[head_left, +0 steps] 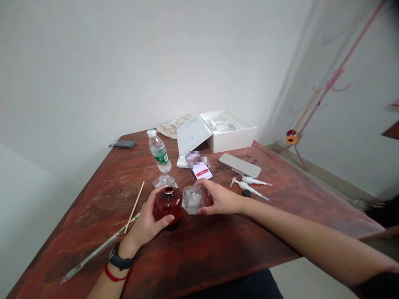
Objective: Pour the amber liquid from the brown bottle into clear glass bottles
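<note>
My left hand (146, 222) is wrapped round the left side of a dark red-brown bottle (171, 203), its thumb across the front. The bottle stands upright, and its narrow neck is uncapped. Close beside it is a clear square bottle (192, 201) with whitish contents or cloudy walls; I cannot tell which. My right hand (220, 197) grips that clear bottle from the right, fingers behind and thumb at the front. Another clear container (164, 181) sits just behind the red-brown bottle, partly covered by it.
Two white pump heads (249, 187) and a black cap (246, 193) lie to the right. Behind are a phone (202, 171), a grey flat case (239, 165), an opened white box (232, 140) and a water bottle (159, 153). A wooden stick (134, 205) and wrapped sticks (96, 251) lie left.
</note>
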Demonstrator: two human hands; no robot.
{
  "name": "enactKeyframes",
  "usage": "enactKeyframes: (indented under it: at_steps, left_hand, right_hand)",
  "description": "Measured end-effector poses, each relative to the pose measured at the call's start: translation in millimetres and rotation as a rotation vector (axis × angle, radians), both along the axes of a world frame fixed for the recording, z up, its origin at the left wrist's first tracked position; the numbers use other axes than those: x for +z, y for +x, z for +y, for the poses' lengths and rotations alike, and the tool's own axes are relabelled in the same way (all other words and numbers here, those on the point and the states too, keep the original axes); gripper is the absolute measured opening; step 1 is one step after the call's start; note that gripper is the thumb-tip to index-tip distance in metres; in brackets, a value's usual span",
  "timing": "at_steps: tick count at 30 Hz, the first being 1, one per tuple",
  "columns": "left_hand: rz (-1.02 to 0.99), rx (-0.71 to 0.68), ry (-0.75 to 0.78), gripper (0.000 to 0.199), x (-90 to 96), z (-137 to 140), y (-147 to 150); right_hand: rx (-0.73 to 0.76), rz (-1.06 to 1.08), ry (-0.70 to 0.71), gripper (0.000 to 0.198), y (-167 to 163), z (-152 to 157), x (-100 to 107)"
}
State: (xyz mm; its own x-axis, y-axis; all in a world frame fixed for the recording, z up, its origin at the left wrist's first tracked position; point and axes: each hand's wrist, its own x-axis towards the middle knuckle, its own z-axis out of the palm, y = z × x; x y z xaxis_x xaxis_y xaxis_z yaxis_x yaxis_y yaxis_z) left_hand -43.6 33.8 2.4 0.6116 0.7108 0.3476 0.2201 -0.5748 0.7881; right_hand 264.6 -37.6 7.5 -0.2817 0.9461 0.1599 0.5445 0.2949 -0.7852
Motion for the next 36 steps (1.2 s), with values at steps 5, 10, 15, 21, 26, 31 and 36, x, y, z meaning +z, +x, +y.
enactKeyframes:
  at_steps: [5,10,15,21,26,31,36]
  left_hand:
    - [0.000,-0.019,-0.003,0.082,4.8,-3.3,0.6]
    - [-0.022,-0.028,0.006,0.083,0.5,-2.0,0.0]
    - [-0.017,-0.036,0.004,0.083,-5.1,1.2,-1.3]
    - [-0.018,-0.036,-0.007,0.083,-1.1,-1.5,-0.6]
    - [-0.027,-0.040,-0.023,0.083,-0.1,-2.3,0.0]
    - [-0.024,-0.044,-0.040,0.085,-0.5,-1.3,-0.6]
    - [-0.026,-0.025,-0.053,0.084,2.2,-4.8,0.8]
  right_hand:
    - [-0.001,-0.025,0.005,0.071,0.2,-0.3,-0.1]
    - [0.009,-0.034,0.012,0.070,-0.2,-0.7,1.6]
    - [0.016,-0.028,0.021,0.066,-1.1,-1.0,3.1]
    - [0.016,-0.021,0.003,0.066,-0.7,-2.3,3.6]
    - [0.018,-0.023,0.003,0.066,-0.3,-2.0,2.3]
    - [0.011,-0.014,0.010,0.065,-0.4,-1.8,1.1]
    - [0.006,-0.012,0.011,0.066,0.1,-1.8,1.2]
